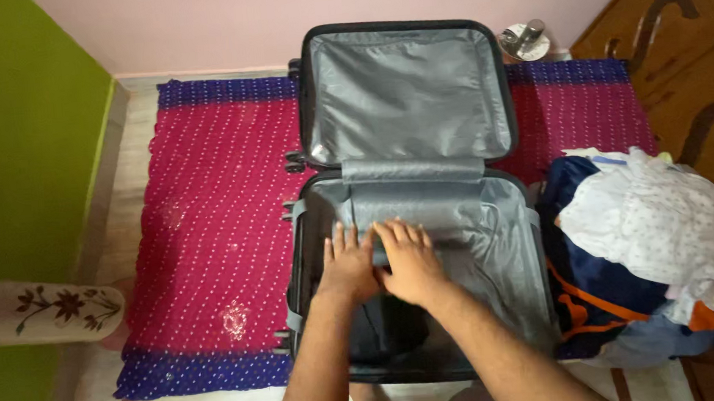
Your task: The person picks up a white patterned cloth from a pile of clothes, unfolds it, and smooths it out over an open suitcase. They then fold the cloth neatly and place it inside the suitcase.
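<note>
An open dark suitcase point(304, 256) with grey lining lies on a magenta dotted mat point(215, 229), its lid point(404, 95) propped up against the far wall. Both of my hands press flat, side by side, inside the lower half. My left hand point(348, 265) and my right hand point(410, 260) rest with spread fingers on a dark folded garment point(388, 329) that lies against the grey lining. Neither hand grips anything.
A heap of clothes point(649, 245), white, navy and orange, sits right of the suitcase. A wooden cupboard point(685, 47) stands at the right, a green wall point(13, 143) at the left. Another person's patterned trouser leg point(43, 314) shows at the left. A small round metal object point(524, 40) sits by the far wall.
</note>
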